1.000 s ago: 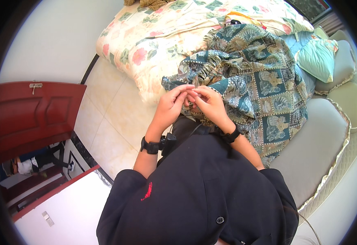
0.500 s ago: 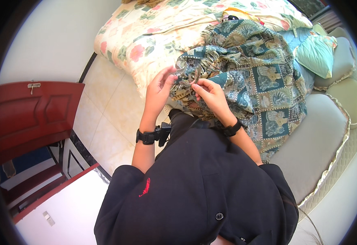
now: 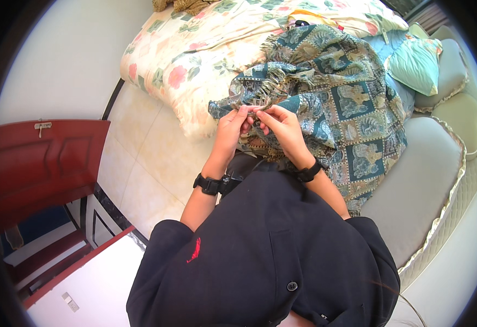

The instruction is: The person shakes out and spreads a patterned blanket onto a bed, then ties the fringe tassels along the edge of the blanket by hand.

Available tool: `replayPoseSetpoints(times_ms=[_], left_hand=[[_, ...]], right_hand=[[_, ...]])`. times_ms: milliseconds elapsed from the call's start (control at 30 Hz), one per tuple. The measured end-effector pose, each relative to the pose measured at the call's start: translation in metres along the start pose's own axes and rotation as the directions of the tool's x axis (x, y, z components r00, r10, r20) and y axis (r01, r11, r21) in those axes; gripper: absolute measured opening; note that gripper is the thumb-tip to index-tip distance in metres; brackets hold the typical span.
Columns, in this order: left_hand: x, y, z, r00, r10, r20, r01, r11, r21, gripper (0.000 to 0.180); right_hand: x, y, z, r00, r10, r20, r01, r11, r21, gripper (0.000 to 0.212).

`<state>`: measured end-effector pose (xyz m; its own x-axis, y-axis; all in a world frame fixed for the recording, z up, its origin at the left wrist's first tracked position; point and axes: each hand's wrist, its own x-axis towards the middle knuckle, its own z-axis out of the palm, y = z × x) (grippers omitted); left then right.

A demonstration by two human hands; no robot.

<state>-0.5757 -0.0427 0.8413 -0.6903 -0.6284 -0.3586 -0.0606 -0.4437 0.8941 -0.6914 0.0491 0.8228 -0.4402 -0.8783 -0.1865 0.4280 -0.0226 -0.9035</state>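
A teal and beige patterned blanket point(image 3: 361, 103) with fringed edges lies bunched over the bed and spills toward my lap. My left hand point(image 3: 232, 128) pinches a strand of its fringe point(image 3: 259, 107), thumb and forefinger pressed together. Close beside it, my right hand point(image 3: 283, 126) pinches the same bit of fringe from the other side. The fingertips of both hands almost meet there. Exactly how the threads run between them is too small to tell. Black bands circle both wrists.
A floral quilt point(image 3: 167, 71) covers the bed ahead. At right are a pale aqua pillow point(image 3: 415, 65) and a long grey cushion point(image 3: 415, 185) with a ruffled edge. A dark red door point(image 3: 47, 163) stands at left above the tiled floor point(image 3: 145, 158).
My left hand has moved right and down, from partly spread fingers to a pinch on the fringe beside my right hand. The right hand stays nearly in place.
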Motion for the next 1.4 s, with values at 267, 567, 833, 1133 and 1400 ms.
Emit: replayPoseSetpoints(times_ms=[267, 567, 833, 1133, 1400], left_hand=[[0.003, -0.002, -0.018, 0.946, -0.183, 0.269, 0.283, 0.871, -0.401, 0.029], [-0.001, 0.010, -0.008, 0.959, -0.075, 0.272, -0.006, 0.959, 0.284, 0.033], [0.005, -0.002, -0.008, 0.969, 0.007, 0.247, -0.098, 0.928, 0.359, 0.013], [0.016, -0.010, 0.009, 0.863, 0.418, 0.285, -0.505, 0.744, 0.438, 0.016], [0.023, -0.004, 0.018, 0.949, 0.285, 0.131, -0.310, 0.791, 0.527, 0.011]], right_hand=[[-0.004, -0.008, 0.004, 0.998, 0.055, 0.025, -0.056, 0.997, 0.046, 0.015], [0.000, -0.006, 0.002, 0.989, 0.148, 0.032, -0.151, 0.969, 0.194, 0.014], [0.006, -0.002, 0.000, 0.994, 0.108, 0.005, -0.107, 0.974, 0.200, 0.013], [0.004, -0.003, -0.002, 0.992, -0.071, -0.108, 0.087, 0.984, 0.156, 0.014], [-0.002, -0.010, -0.005, 0.977, -0.149, -0.153, 0.166, 0.981, 0.103, 0.013]])
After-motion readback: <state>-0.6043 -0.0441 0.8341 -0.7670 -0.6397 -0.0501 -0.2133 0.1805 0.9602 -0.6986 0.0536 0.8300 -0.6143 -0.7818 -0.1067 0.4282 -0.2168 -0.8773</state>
